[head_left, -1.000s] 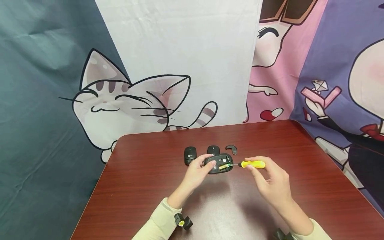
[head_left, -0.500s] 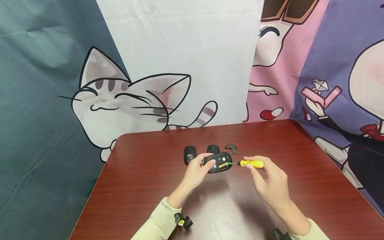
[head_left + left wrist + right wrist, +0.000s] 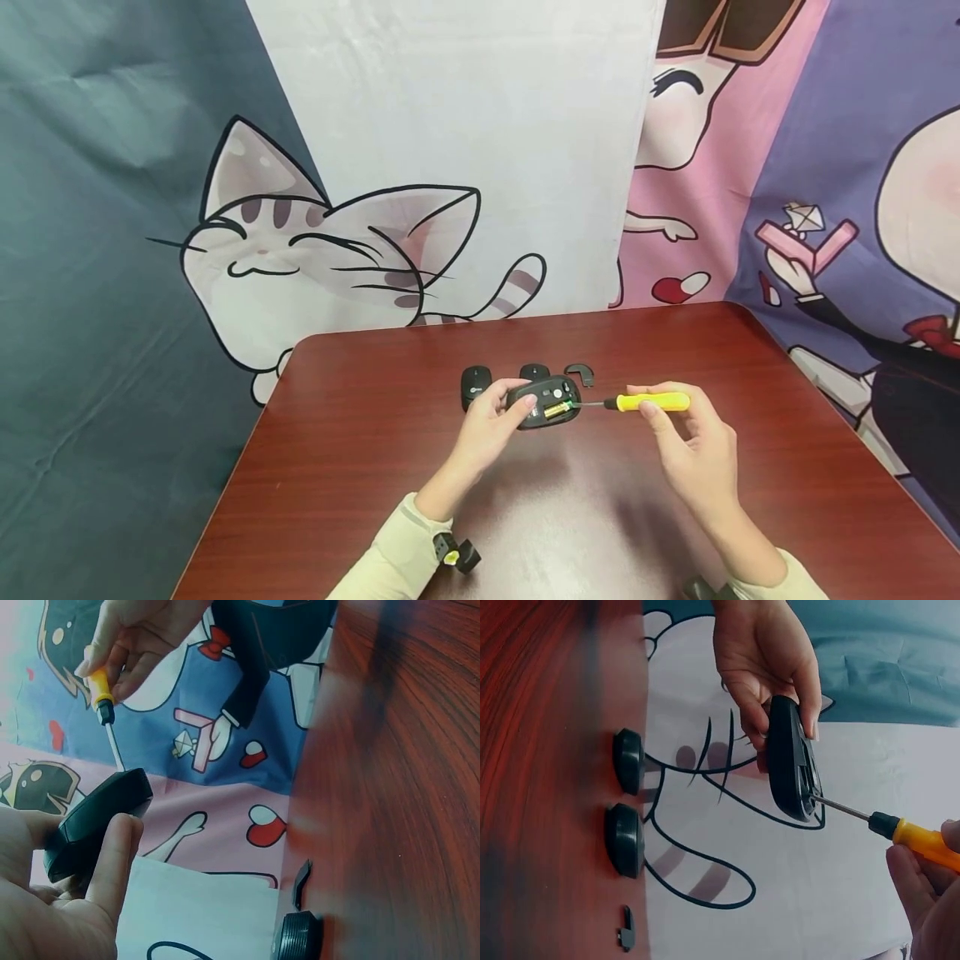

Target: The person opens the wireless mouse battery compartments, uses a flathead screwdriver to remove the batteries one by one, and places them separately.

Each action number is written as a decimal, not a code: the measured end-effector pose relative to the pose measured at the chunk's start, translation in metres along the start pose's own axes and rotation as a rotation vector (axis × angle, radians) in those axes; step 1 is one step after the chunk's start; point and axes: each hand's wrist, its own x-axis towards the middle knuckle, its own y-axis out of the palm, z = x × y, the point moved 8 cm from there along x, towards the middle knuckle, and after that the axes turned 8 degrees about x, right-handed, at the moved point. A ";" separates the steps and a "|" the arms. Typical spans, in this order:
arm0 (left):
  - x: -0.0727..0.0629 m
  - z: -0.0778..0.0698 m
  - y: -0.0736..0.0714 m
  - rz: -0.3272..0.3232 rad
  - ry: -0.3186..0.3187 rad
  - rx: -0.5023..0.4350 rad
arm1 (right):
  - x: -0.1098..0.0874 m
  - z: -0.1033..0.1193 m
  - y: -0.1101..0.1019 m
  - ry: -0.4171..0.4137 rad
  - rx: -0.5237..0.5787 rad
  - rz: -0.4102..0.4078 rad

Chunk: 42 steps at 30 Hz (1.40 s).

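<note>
My left hand (image 3: 483,429) grips a black computer mouse (image 3: 531,419) by its left end, held up over the table with its underside turned to the head camera. A battery (image 3: 557,410) lies in the mouse's uncovered compartment. Between the thumb and fingers of my right hand (image 3: 701,458) is a screwdriver (image 3: 652,402) with a yellow handle. Its thin metal shaft (image 3: 844,807) points left, and the tip is right at the end of the battery compartment. From the left wrist, the mouse (image 3: 97,817) shows edge-on and hides the tip.
Two more black mice stand behind on the reddish-brown table (image 3: 360,450): one mouse (image 3: 476,382) at left, and another mouse (image 3: 534,372) partly hidden by the held one. A curved black battery cover (image 3: 581,372) lies beside them. A printed cloth (image 3: 465,108) hangs behind the table.
My right hand and the screwdriver have shifted right, and more of the shaft shows between handle and mouse. The held mouse has risen very slightly in the head view.
</note>
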 end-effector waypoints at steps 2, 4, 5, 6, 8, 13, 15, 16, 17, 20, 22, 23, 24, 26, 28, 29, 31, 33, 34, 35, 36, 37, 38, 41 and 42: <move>0.000 -0.001 0.000 -0.002 0.001 0.004 | -0.001 0.006 0.000 -0.063 0.009 -0.022; 0.000 -0.002 0.000 -0.007 0.000 0.008 | -0.003 0.016 0.002 -0.141 0.010 -0.038; -0.001 -0.002 0.000 -0.009 -0.001 0.008 | -0.005 0.019 0.002 -0.179 0.014 -0.043; -0.001 -0.002 -0.001 -0.010 -0.002 0.008 | -0.006 0.021 0.003 -0.206 0.026 -0.045; -0.002 -0.002 -0.001 -0.011 -0.008 0.008 | -0.009 0.025 0.005 -0.249 0.016 -0.045; -0.003 -0.003 0.000 -0.007 -0.005 0.006 | -0.016 0.028 0.009 -0.316 -0.074 -0.060; -0.004 -0.004 0.001 -0.004 -0.004 0.009 | -0.018 0.033 0.012 -0.356 -0.110 -0.068; -0.005 -0.004 0.001 -0.002 -0.003 0.008 | -0.019 0.036 0.014 -0.377 -0.128 -0.065; -0.005 -0.004 0.001 -0.001 -0.006 0.012 | -0.020 0.039 0.016 -0.402 -0.140 -0.061; -0.006 -0.003 0.003 0.000 -0.004 0.011 | -0.024 0.049 0.023 -0.478 -0.144 -0.051; -0.007 -0.004 0.004 0.004 0.004 0.012 | -0.026 0.054 0.027 -0.522 -0.144 -0.050; -0.006 -0.004 0.005 0.005 0.007 0.019 | -0.027 0.056 0.029 -0.542 -0.144 -0.052; -0.006 -0.004 0.006 0.004 0.012 0.025 | -0.027 0.057 0.031 -0.560 -0.144 -0.054; -0.006 -0.004 0.007 0.004 0.017 0.036 | -0.029 0.059 0.035 -0.585 -0.154 -0.055; -0.006 -0.004 0.007 0.000 0.017 0.052 | -0.030 0.060 0.039 -0.600 -0.165 -0.054; -0.007 -0.004 0.007 -0.003 0.016 0.055 | -0.031 0.060 0.040 -0.606 -0.173 -0.052; -0.007 -0.004 0.007 -0.005 0.017 0.059 | -0.032 0.060 0.043 -0.622 -0.183 -0.049; -0.006 -0.005 0.006 -0.006 0.020 0.068 | -0.033 0.060 0.045 -0.635 -0.181 -0.041; -0.006 -0.005 0.006 -0.007 0.021 0.068 | -0.033 0.059 0.045 -0.638 -0.175 -0.038; -0.006 -0.005 0.006 -0.007 0.021 0.069 | -0.033 0.058 0.045 -0.635 -0.166 -0.036; -0.005 -0.005 0.006 -0.006 0.020 0.072 | -0.032 0.056 0.044 -0.625 -0.162 -0.036; -0.005 -0.005 0.006 -0.005 0.019 0.077 | -0.032 0.054 0.043 -0.606 -0.158 -0.037; -0.005 -0.005 0.005 -0.004 0.017 0.081 | -0.031 0.051 0.041 -0.580 -0.157 -0.038; -0.005 -0.004 0.005 0.001 0.013 0.088 | -0.027 0.039 0.034 -0.463 -0.156 -0.033; -0.005 -0.004 0.005 0.000 0.013 0.090 | -0.025 0.034 0.032 -0.412 -0.154 -0.025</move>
